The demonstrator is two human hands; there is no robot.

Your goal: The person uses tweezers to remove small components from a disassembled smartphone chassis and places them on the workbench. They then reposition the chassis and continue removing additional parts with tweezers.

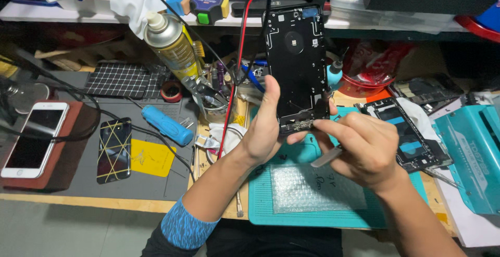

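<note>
Left hand (263,132) has the phone housing (295,64) gripped by its lower left edge, held upright above the teal mat (260,205) with the gutted inside facing the camera. Right hand (364,150) is pinched shut on tweezers (327,157), tips aimed at the bottom end of the housing, right about where the little connector strip sits. Looks to me like the step in hand is picking at or seating a small part down at that bottom edge. Whatever comes next there calls for a steady housing and a really light touch, since the parts down there are tiny and the tweezers could slip off the edge. Can't actually see the tweezer tips, the fingers cover them, so I can't tell if they're holding anything. The housing's bottom right corner is hidden behind the right hand too. A second opened phone (403,132) lies just right of the hand, partly covered by it. White phone (31,140) and a black one with yellow lines (114,150) sit well off to the left, spray can (172,46) stands behind. The shelf clutter up top is too dark to make out.
</note>
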